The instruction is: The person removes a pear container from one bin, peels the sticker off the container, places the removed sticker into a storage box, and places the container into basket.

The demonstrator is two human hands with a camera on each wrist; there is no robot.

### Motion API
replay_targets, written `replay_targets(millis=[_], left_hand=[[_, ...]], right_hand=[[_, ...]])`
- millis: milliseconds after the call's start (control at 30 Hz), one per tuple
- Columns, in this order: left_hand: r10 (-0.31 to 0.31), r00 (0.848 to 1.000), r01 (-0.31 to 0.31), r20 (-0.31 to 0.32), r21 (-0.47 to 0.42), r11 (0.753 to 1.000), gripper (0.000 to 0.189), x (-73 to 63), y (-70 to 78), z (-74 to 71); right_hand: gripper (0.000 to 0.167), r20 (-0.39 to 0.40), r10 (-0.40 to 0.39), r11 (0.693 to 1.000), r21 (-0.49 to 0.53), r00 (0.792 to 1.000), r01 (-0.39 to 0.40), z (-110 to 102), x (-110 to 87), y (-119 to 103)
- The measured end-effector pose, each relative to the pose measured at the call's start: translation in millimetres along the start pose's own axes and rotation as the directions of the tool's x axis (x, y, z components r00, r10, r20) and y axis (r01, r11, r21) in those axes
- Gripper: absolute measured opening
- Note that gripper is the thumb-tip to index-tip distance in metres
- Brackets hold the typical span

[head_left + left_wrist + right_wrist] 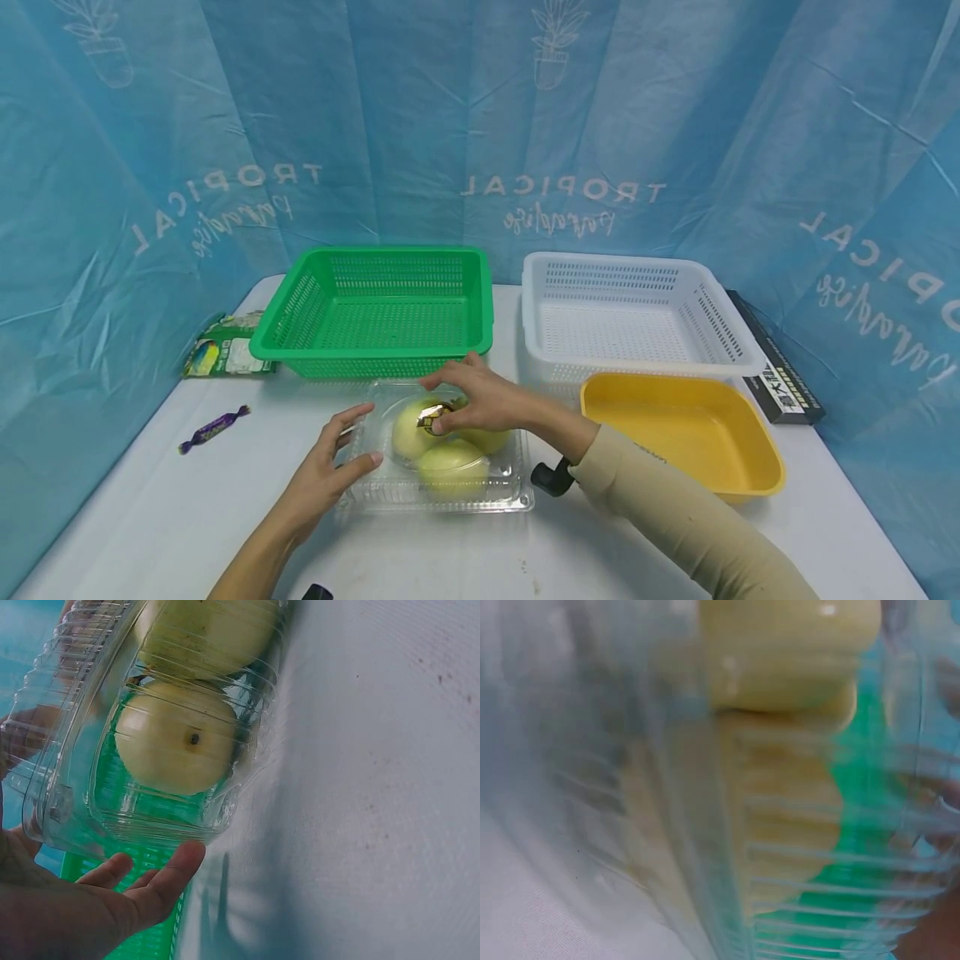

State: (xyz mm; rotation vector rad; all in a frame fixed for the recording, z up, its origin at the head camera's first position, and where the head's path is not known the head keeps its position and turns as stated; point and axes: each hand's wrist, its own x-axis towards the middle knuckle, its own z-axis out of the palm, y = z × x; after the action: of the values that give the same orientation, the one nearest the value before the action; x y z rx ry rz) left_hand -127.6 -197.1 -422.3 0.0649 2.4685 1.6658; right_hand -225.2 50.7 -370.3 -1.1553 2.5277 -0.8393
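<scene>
A clear plastic clamshell box (517, 492) stands on the white table with several round, pale yellow-green fruits inside, one fruit (176, 739) showing a dark spot in the left wrist view. A shiny gold-and-black label (429, 417) shows at the top of the box. My right hand (480, 398) reaches over the lid, thumb on the label, index finger stretched toward the far side. At the box's left side my left hand (322, 467) is spread with loosely bent fingers, fingertips close to its wall. The right wrist view is blurred by the box wall.
Behind the box sits a green basket (367, 367), with a white basket (540, 350) to its right. A yellow tub (675, 425) lies right. Left are a purple-wrapped candy (214, 430) and a green packet (225, 346). A black box (783, 383) lies far right.
</scene>
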Motion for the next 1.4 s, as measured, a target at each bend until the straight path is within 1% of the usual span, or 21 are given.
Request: replay_targets(millis=[333, 600, 867, 1167, 1400], left_hand=[[0.004, 1.0, -0.004, -0.004, 0.0, 1.0, 0.065, 0.7, 0.1, -0.5], [0.007, 1.0, -0.007, 0.005, -0.008, 1.0, 0.066, 1.1, 0.7, -1.1], [0.012, 1.0, -0.012, 0.005, -0.01, 1.0, 0.066, 0.2, 1.2, -0.9], [0.014, 1.0, -0.014, 0.006, -0.009, 1.0, 0.065, -0.6, 0.3, -0.4], [0.027, 1.0, -0.027, 0.002, -0.012, 1.0, 0.065, -1.3, -0.8, -0.3]], right_hand=[[0.055, 0.017, -0.006, 0.997, -0.072, 1.0, 0.007, 1.9, -1.8, -1.8], [0.055, 0.015, -0.038, 0.988, -0.149, 0.999, 0.039, 4.5, -1.7, 0.5], [0.056, 0.02, -0.031, 0.977, -0.21, 0.999, 0.035, 8.2, -1.3, 2.9], [0.049, 0.027, -0.008, 0.975, -0.221, 1.0, 0.014, 9.3, -3.0, 0.6], [0.046, 0.022, -0.03, 0.973, -0.229, 0.999, 0.034, 8.3, -3.4, -1.9]])
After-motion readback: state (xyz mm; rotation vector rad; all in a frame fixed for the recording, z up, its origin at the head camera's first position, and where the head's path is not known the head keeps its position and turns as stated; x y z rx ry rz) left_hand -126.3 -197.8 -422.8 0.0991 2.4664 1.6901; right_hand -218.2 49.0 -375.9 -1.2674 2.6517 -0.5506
